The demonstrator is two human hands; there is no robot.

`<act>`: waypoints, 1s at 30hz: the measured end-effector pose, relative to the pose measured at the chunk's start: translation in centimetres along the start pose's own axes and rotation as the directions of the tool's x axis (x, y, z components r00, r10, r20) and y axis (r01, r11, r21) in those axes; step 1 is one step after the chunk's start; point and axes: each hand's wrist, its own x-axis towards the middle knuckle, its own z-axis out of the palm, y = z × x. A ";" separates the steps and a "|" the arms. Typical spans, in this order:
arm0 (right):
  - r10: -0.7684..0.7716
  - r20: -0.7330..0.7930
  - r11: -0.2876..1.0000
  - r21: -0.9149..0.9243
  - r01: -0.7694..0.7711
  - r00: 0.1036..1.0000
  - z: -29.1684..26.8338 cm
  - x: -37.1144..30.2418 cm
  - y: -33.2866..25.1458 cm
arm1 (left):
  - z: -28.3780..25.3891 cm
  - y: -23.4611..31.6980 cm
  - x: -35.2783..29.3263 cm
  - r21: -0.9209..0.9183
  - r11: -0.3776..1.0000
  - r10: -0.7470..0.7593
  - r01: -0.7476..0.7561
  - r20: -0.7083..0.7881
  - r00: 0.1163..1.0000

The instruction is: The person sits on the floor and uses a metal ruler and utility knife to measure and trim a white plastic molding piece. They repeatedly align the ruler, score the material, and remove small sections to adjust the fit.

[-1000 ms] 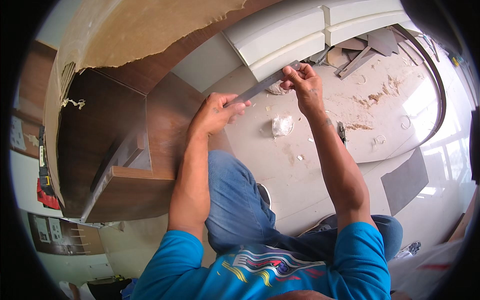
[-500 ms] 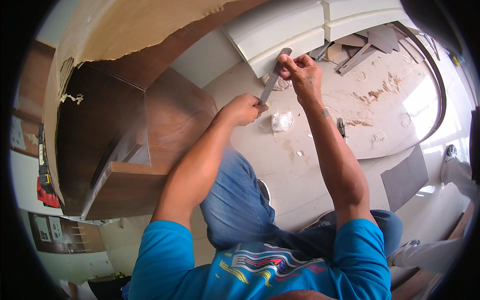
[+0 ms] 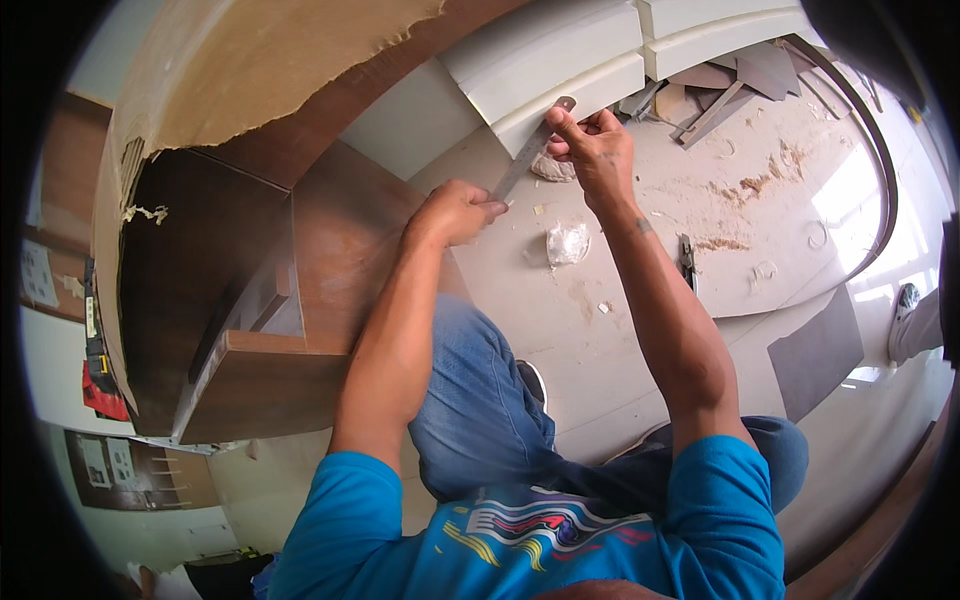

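A thin steel ruler (image 3: 527, 165) with a hole near its rounded far end slants up and to the right in front of me. Its lower end is pinched in the fingers of my left hand (image 3: 452, 213), beside the brown wood-grain panel. My right hand (image 3: 602, 158) holds the ruler close to the far end, thumb and fingers closed on it. On the floor beyond the ruler lies a pale bundle (image 3: 553, 168), partly hidden by it. A crumpled clear plastic bag (image 3: 568, 244) sits below my hands.
A brown cabinet (image 3: 270, 375) with torn cardboard (image 3: 250, 70) stands at my left. White drawers (image 3: 560, 50) are ahead. Board offcuts (image 3: 715, 95), wood shavings (image 3: 755, 185), pliers-like tool (image 3: 687, 262), grey sheet (image 3: 815, 355) and curved dark strip (image 3: 885, 170) lie rightward. Another person's foot (image 3: 903, 318) shows at right.
Both hands and the ruler have shifted slightly left, my left hand more, so the ruler slants further over. The other person's nearer foot at the lower right has left the view.
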 end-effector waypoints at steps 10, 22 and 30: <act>0.005 0.011 1.000 0.029 -0.006 1.000 0.0 0.1 0.5 | -0.3 0.8 -2.2 0.060 0.992 0.115 -0.112 -0.060 0.992; -0.008 0.168 0.996 0.086 -0.007 0.986 -2.3 -0.4 1.2 | -0.5 -0.3 -2.3 -0.121 0.946 0.286 -0.299 -0.117 0.951; 0.059 0.174 0.998 -0.028 -0.055 0.983 -5.6 -0.4 3.7 | -0.3 5.4 -4.3 -0.114 0.767 0.382 -0.632 -0.710 0.592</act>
